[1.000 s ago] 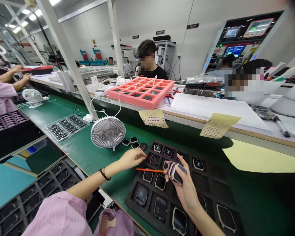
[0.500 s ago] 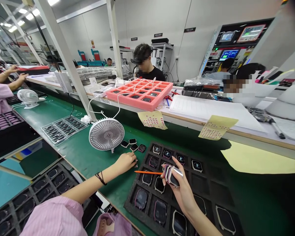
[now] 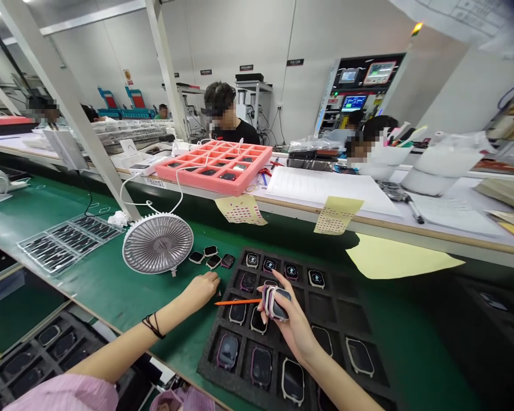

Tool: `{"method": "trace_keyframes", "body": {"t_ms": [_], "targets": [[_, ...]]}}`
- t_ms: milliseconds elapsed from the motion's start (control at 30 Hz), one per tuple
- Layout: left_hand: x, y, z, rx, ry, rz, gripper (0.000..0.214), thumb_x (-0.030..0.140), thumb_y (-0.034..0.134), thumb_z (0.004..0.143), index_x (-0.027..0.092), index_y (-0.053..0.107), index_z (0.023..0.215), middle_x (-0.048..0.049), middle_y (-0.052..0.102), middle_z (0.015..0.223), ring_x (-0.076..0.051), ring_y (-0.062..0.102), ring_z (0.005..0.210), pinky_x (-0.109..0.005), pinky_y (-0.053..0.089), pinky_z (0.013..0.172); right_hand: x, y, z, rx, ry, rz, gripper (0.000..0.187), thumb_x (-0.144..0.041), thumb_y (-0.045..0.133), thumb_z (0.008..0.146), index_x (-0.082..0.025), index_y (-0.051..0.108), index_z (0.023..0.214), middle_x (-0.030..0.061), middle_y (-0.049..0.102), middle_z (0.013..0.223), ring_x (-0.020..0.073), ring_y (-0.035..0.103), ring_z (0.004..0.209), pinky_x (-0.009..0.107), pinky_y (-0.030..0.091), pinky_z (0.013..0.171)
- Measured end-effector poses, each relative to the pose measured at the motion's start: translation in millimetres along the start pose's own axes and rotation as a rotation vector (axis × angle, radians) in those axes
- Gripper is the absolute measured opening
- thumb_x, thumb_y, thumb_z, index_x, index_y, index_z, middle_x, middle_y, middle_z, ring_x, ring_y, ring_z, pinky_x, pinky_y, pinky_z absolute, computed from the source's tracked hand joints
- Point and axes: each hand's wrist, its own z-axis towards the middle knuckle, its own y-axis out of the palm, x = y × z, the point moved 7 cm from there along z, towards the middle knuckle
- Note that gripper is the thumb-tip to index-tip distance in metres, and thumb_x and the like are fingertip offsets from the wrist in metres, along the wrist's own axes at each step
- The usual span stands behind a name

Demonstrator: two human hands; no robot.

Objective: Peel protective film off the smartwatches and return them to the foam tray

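Orange stick [image 3: 237, 302], watch stack [image 3: 277, 303] (one each) in pinching right hand [image 3: 296, 321]; left hand [image 3: 200, 291] curled, hold unclear.

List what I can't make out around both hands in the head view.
Head view: number of watches in the right hand, hidden by its grip.
Head view: right end of the orange stick, covered by that hand.
Head view: anything beneath the left hand, hidden by the hand itself.
Head view: the near edge of the black tray, partly cut off by the picture's bottom.
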Motion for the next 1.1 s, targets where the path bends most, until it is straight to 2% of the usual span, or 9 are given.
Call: {"method": "trace_keyframes", "body": {"t_ms": [433, 567, 633, 700, 733, 800, 900, 1000, 1100], "targets": [[-0.9, 2.9, 4.5, 0.077, 0.092, -0.012, 0.017, 0.006, 0.039, 0.088, 0.014, 0.054, 0.085, -0.0094, 0.060, 0.089, -0.020, 0.056, 0.080, -0.028, 0.045, 0.069, 0.7, 0.5, 0.0, 0.007, 0.026, 0.034, 0.070, -0.037, 0.065, 0.079, -0.025, 0.029, 0.138, 0.0087, 0.062, 0.105, 0.0189, 0.062, 0.071, 0.030, 0.045, 0.058], [-3.5, -6.6, 3.1, 0.120, 0.090, -0.043, 0.017, 0.008, 0.040, 0.088, 0.014, 0.055, 0.085, -0.0075, 0.062, 0.084, -0.019, 0.058, 0.078, -0.027, 0.046, 0.067, 1.1, 1.3, -0.6, 0.004, 0.030, 0.036, 0.071, -0.037, 0.065, 0.079, -0.025, 0.029, 0.138, 0.0080, 0.063, 0.103, 0.0185, 0.061, 0.071, 0.030, 0.044, 0.058], [1.6, -22.7, -0.7, 0.165, 0.062, -0.063, 0.018, 0.010, 0.039, 0.090, 0.014, 0.056, 0.089, -0.0070, 0.064, 0.086, -0.018, 0.060, 0.080, -0.026, 0.047, 0.068, 1.3, 0.7, -0.1, 0.008, 0.029, 0.044, 0.068, -0.036, 0.064, 0.080, -0.025, 0.030, 0.138, 0.0080, 0.063, 0.104, 0.0181, 0.061, 0.071, 0.030, 0.045, 0.059], [15.4, -50.2, -9.0, 0.259, 0.048, -0.115, 0.019, 0.014, 0.036, 0.093, 0.015, 0.055, 0.093, -0.0067, 0.065, 0.090, -0.016, 0.061, 0.085, -0.024, 0.048, 0.070, 2.1, 0.4, 1.1, 0.004, 0.043, 0.062, 0.063, -0.035, 0.063, 0.081, -0.025, 0.033, 0.136, 0.0080, 0.063, 0.104, 0.0179, 0.061, 0.071, 0.030, 0.045, 0.058], [25.6, -71.6, -16.5, 0.386, 0.078, -0.215, 0.018, 0.016, 0.038, 0.093, 0.015, 0.055, 0.093, -0.0060, 0.066, 0.089, -0.015, 0.062, 0.084, -0.024, 0.048, 0.071, 3.3, 1.3, 1.7, -0.014, 0.063, 0.079, 0.061, -0.035, 0.062, 0.082, -0.025, 0.035, 0.135, 0.0081, 0.063, 0.103, 0.0181, 0.061, 0.071, 0.029, 0.045, 0.057], [51.7, -111.7, -33.9, 0.577, 0.233, -0.400, 0.017, 0.017, 0.039, 0.093, 0.017, 0.056, 0.094, -0.0049, 0.067, 0.089, -0.013, 0.062, 0.083, -0.022, 0.049, 0.072, 7.0, 6.3, 2.0, -0.096, 0.131, 0.124, 0.058, -0.034, 0.061, 0.081, -0.024, 0.038, 0.133, 0.0075, 0.064, 0.097, 0.0185, 0.061, 0.068, 0.028, 0.043, 0.053], [95.5, -152.3, -58.3, 0.671, 0.627, -0.440, 0.021, 0.011, 0.038, 0.092, 0.017, 0.059, 0.095, -0.0081, 0.069, 0.094, -0.015, 0.063, 0.088, -0.024, 0.050, 0.078, 14.2, 17.7, -3.2, -0.276, 0.279, 0.165, 0.060, -0.036, 0.058, 0.079, -0.022, 0.040, 0.134, 0.0048, 0.065, 0.084, 0.0188, 0.060, 0.062, 0.026, 0.041, 0.046], [117.8, -160.7, -66.7, 0.633, 0.805, -0.276, 0.022, 0.014, 0.040, 0.092, 0.017, 0.062, 0.092, -0.0105, 0.069, 0.105, -0.018, 0.064, 0.089, -0.028, 0.052, 0.073, 20.1, 24.3, -11.8, -0.400, 0.414, 0.171, 0.063, -0.037, 0.057, 0.077, -0.022, 0.039, 0.136, 0.0024, 0.064, 0.078, 0.0167, 0.059, 0.057, 0.024, 0.040, 0.044], [124.1, -154.2, -65.0, 0.549, 0.857, -0.185, 0.023, 0.017, 0.042, 0.092, 0.018, 0.064, 0.087, -0.0119, 0.066, 0.112, -0.020, 0.065, 0.086, -0.030, 0.052, 0.069, 21.1, 26.8, -17.0, -0.463, 0.473, 0.190, 0.066, -0.038, 0.056, 0.077, -0.024, 0.035, 0.138, 0.0013, 0.063, 0.078, 0.0145, 0.056, 0.052, 0.023, 0.040, 0.043]]}}
